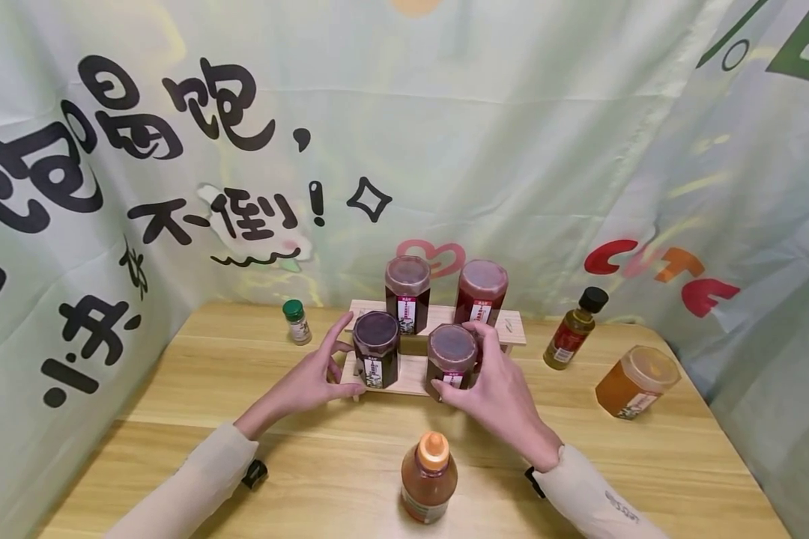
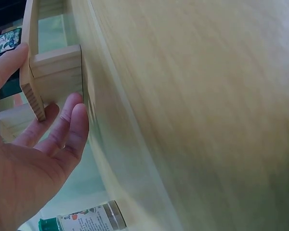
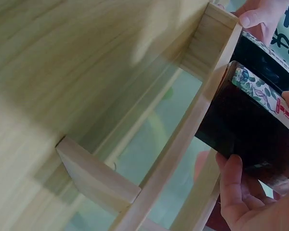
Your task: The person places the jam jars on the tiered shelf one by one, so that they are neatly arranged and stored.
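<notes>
A two-tier wooden rack (image 1: 414, 364) stands toward the back of the table. On its lower tier, at the left, is a dark hexagonal jar (image 1: 376, 348). My left hand (image 1: 313, 382) holds the rack's left end, thumb at the front corner and fingers behind. My right hand (image 1: 502, 385) grips another dark hexagonal jar (image 1: 452, 348) between thumb and fingers, at the right of the lower tier. Its base is by the shelf's front edge in the right wrist view; full contact cannot be told. Two reddish jars, one left (image 1: 407, 292) and one right (image 1: 483, 290), stand on the upper tier.
A green-capped shaker (image 1: 297, 323) stands left of the rack. At the right are a black-capped bottle (image 1: 570, 333) and an amber hexagonal jar (image 1: 637, 382). An orange-capped squeeze bottle (image 1: 430, 483) stands in front. A printed curtain (image 1: 512, 172) hangs behind the table.
</notes>
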`<state>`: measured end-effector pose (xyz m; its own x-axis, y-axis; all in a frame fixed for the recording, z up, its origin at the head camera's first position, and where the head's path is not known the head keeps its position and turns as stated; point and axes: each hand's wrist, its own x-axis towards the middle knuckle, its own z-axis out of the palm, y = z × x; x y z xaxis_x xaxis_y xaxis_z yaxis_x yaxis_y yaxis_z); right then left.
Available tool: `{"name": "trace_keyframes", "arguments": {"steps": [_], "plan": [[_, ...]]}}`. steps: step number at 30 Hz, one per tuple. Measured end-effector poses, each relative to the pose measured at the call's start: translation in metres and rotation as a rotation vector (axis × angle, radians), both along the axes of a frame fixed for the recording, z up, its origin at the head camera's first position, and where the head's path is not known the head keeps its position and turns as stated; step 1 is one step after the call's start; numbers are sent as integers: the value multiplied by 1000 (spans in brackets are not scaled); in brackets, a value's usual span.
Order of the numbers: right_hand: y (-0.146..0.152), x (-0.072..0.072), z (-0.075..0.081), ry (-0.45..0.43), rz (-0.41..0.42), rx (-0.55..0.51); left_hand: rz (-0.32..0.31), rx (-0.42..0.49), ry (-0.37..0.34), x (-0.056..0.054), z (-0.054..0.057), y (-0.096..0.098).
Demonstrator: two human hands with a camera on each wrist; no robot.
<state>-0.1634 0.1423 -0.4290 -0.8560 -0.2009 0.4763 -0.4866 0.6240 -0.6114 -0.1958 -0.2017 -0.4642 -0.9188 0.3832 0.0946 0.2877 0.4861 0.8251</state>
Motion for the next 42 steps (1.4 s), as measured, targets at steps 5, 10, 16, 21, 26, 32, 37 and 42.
{"name": "trace_keyframes", "arguments": {"steps": [5,10,16,21,26,32,37,42], "plan": [[-2,-2,0,31,25,40,-2,-8,31,0,-4,-2],[1,0,2,-36,34,25,-2,-16,39,-1,-6,-3],[1,2,1,-79,4,-33,3,-19,2,-4,-3,-2],[-1,0,-3,-81,1,-79,2,-20,3,-3,-3,-1],[-2,-4,-4,-77,25,-100,2,-20,2,-3,-3,-1],[-4,-6,-4,-72,38,-99,-6,-12,15,-4,-3,-2],[-5,-6,-5,-50,23,-67,-7,-14,18,-3,-3,-2],[-6,-6,-5,-50,21,-78,-3,-10,15,-3,-4,-1]]}}
